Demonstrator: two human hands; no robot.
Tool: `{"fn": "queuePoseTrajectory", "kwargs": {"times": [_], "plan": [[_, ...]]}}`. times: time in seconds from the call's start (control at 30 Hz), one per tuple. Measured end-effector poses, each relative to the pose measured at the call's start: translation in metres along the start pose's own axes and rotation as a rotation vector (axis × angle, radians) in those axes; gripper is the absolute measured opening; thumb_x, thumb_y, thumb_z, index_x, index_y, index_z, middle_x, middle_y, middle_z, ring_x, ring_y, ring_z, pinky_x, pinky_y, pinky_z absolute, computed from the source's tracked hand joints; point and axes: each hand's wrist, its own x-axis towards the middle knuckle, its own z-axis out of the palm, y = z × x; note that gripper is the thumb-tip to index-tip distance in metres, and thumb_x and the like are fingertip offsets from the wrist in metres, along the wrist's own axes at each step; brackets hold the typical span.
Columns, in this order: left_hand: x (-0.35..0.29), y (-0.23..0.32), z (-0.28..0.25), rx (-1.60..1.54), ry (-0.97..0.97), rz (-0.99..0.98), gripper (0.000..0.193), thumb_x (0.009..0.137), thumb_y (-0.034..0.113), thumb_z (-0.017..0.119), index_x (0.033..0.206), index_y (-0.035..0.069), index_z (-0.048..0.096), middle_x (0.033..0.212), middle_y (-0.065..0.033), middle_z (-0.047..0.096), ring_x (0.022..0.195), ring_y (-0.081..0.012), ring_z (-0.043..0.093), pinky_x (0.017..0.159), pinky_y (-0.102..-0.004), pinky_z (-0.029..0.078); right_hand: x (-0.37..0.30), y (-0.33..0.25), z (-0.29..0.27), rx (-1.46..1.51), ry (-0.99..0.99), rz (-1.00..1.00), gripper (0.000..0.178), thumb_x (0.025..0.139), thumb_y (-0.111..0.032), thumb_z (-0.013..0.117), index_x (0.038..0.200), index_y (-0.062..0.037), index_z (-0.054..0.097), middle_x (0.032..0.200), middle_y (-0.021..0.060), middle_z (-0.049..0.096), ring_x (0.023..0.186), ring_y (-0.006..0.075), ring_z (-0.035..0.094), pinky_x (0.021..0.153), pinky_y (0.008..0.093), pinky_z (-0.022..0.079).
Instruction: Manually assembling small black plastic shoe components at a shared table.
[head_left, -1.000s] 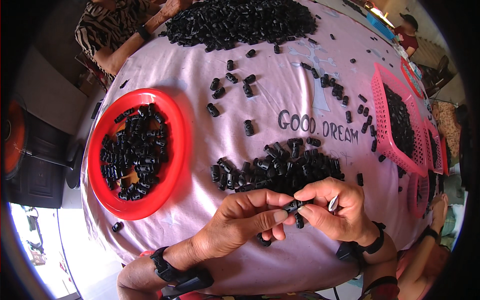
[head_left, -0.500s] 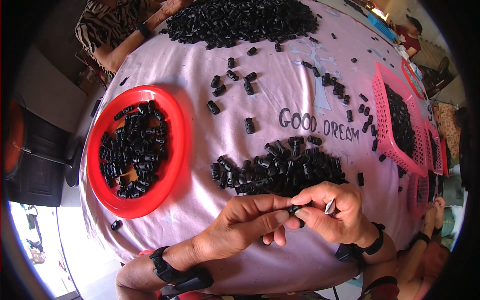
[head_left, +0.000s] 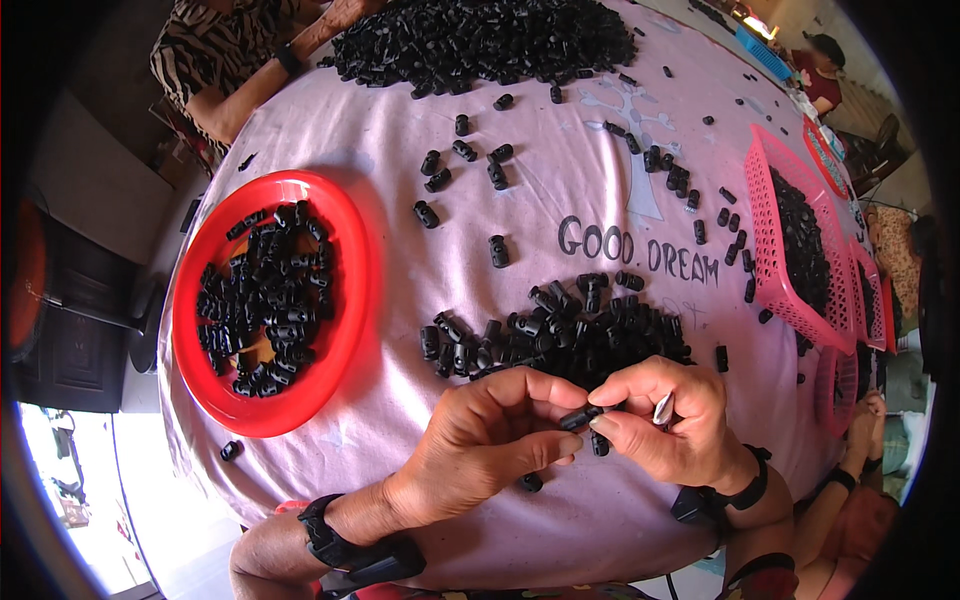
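Black cord stopper, small and barrel-shaped, is pinched between the fingertips of both hands, low in the frame above the near edge of the pink cloth. The left hand is closed around one end of it, thumb and forefinger meeting. The right hand is closed on the other end, and a small pale metal piece is also held in its fingers. Dark wristbands are worn on both forearms. One loose stopper is seen on the cloth under the left hand.

Just beyond the hands, a pile of like black stoppers is spread on the cloth. To the left, a red oval tray is partly filled with the same parts. To the right, pink mesh baskets are noted, holding black parts. Single stoppers are scattered across the middle of the cloth. At the far edge, a much larger heap is recorded, with another person's forearm resting beside it.
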Motion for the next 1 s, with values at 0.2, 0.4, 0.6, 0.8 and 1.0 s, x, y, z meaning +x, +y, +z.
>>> {"fn": "queuePoseTrajectory", "kwargs": {"times": [0.2,0.4,0.6,0.8,1.0], "plan": [[0.001,0.014,-0.002,0.099,-0.046,-0.172,0.027,0.093,0.014,0.057,0.118,0.002,0.055,0.093,-0.0026,0.063,0.077,-0.0047,0.058,0.065,-0.0185,0.046,0.002,-0.001,0.000,0.033,0.000,-0.081,0.020,0.081,0.003,0.065,0.101,0.0010,0.061,0.078,0.0065,0.068,0.068,0.0074,0.065,0.058,0.0200,0.051],[0.000,0.012,-0.001,0.119,-0.019,-0.154,0.028,0.094,0.016,0.057,0.118,0.002,0.056,0.087,-0.0005,0.063,0.075,-0.0040,0.058,0.063,-0.0177,0.046,0.003,0.002,-0.001,0.026,-0.060,-0.086,0.019,0.083,0.002,0.063,0.102,0.0015,0.061,0.083,0.0085,0.068,0.077,0.0118,0.068,0.064,0.0217,0.053],[0.001,0.013,-0.002,0.091,-0.049,-0.120,0.031,0.093,0.010,0.056,0.123,0.002,0.053,0.084,-0.0016,0.063,0.077,-0.0050,0.059,0.067,-0.0194,0.048,0.003,0.005,-0.002,0.136,-0.028,-0.030,0.016,0.085,0.003,0.061,0.101,0.0031,0.061,0.083,0.0092,0.068,0.076,0.0117,0.068,0.066,0.0228,0.055],[0.002,0.013,-0.004,0.036,-0.031,-0.147,0.031,0.090,0.003,0.057,0.121,0.000,0.054,0.095,-0.0091,0.065,0.081,-0.0123,0.065,0.067,-0.0223,0.049,0.002,0.008,0.001,0.235,0.024,0.002,0.015,0.085,0.005,0.061,0.100,0.0042,0.061,0.082,0.0095,0.068,0.072,0.0097,0.066,0.066,0.0248,0.057],[0.003,0.011,-0.004,0.042,-0.054,-0.161,0.034,0.092,0.005,0.056,0.125,0.001,0.051,0.087,-0.0035,0.065,0.080,-0.0071,0.060,0.069,-0.0206,0.048,0.001,0.007,0.001,0.232,0.027,0.022,0.016,0.085,0.005,0.061,0.100,0.0037,0.061,0.080,0.0086,0.068,0.071,0.0092,0.066,0.066,0.0241,0.057]]}}
